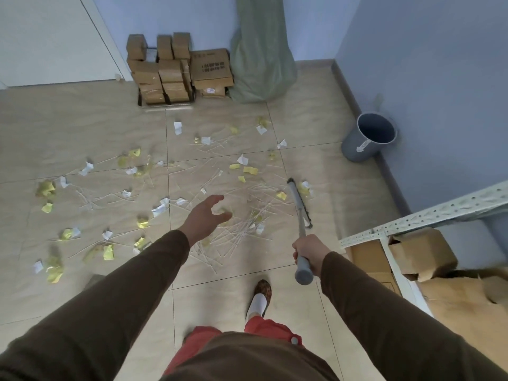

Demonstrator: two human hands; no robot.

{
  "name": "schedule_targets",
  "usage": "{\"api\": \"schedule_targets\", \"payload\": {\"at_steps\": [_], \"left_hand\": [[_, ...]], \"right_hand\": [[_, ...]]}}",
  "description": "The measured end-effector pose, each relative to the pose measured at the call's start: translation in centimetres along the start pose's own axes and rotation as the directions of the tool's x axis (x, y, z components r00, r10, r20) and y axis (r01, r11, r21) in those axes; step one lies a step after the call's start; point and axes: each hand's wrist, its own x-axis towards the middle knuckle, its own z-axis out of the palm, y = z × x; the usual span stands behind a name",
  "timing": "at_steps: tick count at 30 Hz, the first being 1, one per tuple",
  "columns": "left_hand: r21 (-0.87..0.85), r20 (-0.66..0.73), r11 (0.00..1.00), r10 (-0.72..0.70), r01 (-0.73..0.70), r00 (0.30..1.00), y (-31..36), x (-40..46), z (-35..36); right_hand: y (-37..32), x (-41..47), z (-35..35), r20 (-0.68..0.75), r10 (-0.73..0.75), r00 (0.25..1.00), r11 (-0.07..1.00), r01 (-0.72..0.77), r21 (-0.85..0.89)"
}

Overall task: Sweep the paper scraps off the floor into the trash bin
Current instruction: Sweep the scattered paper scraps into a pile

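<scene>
Little is judged done: scraps [248,169] lie strewn beyond both hands, the broom [299,207] is gripped by the right hand [309,253], the left hand [206,217] is held empty and spread, and the bin [369,138] is seen empty.

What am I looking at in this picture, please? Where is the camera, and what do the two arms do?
The camera sits on a person's head and looks down, so both arms belong to that person; there is no machine. The right hand grips a broom, its head resting on the floor. The left hand is open, reaching forward, holding nothing. Yellow and white paper scraps and thin white strips lie scattered over the tiles. A grey bin stands by the right wall, tilted. Boxes are stacked at the far wall.
</scene>
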Motion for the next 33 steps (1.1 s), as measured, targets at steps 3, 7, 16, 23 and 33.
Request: {"api": "schedule_targets", "payload": {"at_steps": [3, 7, 16, 23, 33], "left_hand": [[0.006, -0.001, 1.000, -0.013, 0.013, 1.000, 1.1, 1.1, 1.4], [0.010, -0.008, 1.000, -0.027, 0.027, 1.000, 1.3, 2.1, 2.4], [0.031, 0.009, 0.999, -0.036, 0.035, 0.999, 0.8, 4.8, 1.6], [0.032, 0.054, 0.999, 0.013, -0.015, 0.998, 1.9, 7.6, 0.9], [0.035, 0.126, 0.998, 0.052, -0.057, 0.991, 4.8, 10.0, 2.9]], "right_hand": [[-0.5, 1.7, 0.5, 0.025, 0.046, 0.999, 0.998, -0.047, 0.042], [-1.3, 2.7, 2.5, 0.113, 0.075, 0.991, 0.994, -0.083, 0.067], [-5.1, 2.2, 5.5, 0.256, 0.089, 0.962, 0.987, -0.119, 0.105], [-5.7, 0.1, 1.9, 0.185, -0.001, 0.983, 0.987, -0.029, 0.160], [-8.0, 5.3, -5.2, -0.060, -0.033, 0.998, 0.997, 0.037, 0.072]]}}
